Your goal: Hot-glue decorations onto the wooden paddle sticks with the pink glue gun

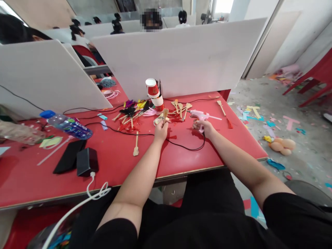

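The left hand (160, 130) has its fingers curled around the handle of a wooden spoon (165, 113) and holds it upright just above the red worktop (129, 162). The right hand (204, 127) grips the handle of a pink glue gun (201, 115), with its nozzle pointing towards the spoon. A black cable (181, 145) runs under both wrists. Behind the hands lie more spoons (180, 107), coloured feathers (131, 109) and stacked paper cups (154, 93). Far to the left are a water bottle (67, 125) and a black phone (69, 155).
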Tool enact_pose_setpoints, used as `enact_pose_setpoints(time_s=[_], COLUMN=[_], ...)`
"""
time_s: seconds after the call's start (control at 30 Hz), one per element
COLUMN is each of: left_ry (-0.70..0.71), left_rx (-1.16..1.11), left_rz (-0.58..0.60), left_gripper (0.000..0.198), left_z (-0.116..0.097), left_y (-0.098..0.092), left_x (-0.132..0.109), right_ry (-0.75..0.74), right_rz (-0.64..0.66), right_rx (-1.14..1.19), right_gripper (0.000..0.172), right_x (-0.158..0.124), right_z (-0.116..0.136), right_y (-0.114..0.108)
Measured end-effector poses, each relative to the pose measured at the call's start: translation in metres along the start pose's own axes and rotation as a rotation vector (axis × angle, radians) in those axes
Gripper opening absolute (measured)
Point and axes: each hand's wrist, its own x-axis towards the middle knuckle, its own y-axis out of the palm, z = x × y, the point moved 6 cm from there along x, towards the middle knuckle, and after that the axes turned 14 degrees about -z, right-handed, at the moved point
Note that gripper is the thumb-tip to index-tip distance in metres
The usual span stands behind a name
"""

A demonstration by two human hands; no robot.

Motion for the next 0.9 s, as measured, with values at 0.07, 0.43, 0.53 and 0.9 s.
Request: enact_pose_setpoints(time_s=[0.07, 0.43, 0.53, 0.9], left_ry=[-0.049, -0.105, -0.119, -0.103], left_rx=[-0.064, -0.266, -0.292, -0.335], left_rz=[-0.036, -0.06, -0.04, 0.008], left_gripper=[0.027, 0.013, 0.016, 0.01], left_z=[0.003, -0.015, -0.015, -0.016], left_y=[0.001, 0.014, 0.018, 0.019], left_x=[0.001, 0.001, 0.001, -0.015], right_ry=[0.019, 0.231, 0.225, 0.127], right_rz=[0.009, 0.025, 0.033, 0.052], right_rx=[0.019, 0.084, 0.1, -0.069], right_gripper=[0.045, 0.033, 0.032, 0.06], right_x=[0.0, 0.033, 0.036, 0.033], right_z=[0.002, -0.01, -0.009, -0.015], right_y=[-0.001, 0.018, 0.02, 0.032])
